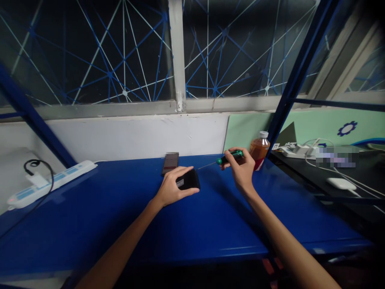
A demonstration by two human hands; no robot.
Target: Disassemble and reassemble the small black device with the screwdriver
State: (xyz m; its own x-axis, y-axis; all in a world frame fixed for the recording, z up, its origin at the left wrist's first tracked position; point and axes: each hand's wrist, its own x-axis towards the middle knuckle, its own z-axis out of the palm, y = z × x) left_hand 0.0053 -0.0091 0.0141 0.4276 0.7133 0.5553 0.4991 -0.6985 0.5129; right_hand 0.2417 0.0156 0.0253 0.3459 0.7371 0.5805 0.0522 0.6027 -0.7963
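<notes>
My left hand (173,185) grips a small black box-like device (190,180) with a pale label, thumb and fingers on its two sides. The device rests on or just over the blue table; what kind it is I cannot make out. In my right hand (242,168) is a screwdriver (230,157) with a green and black handle. Its thin shaft points left, and the tip is at or close to the device's right end; contact is unclear. Behind my left hand a dark phone (170,163) lies on the table.
A bottle of amber drink (259,148) stands just behind my right hand. At the left lies a white power strip (51,184) with a plugged-in black cable. Blue frame posts rise on both sides of the blue table (204,228). Cables and a white case (341,184) lie on the black table at right.
</notes>
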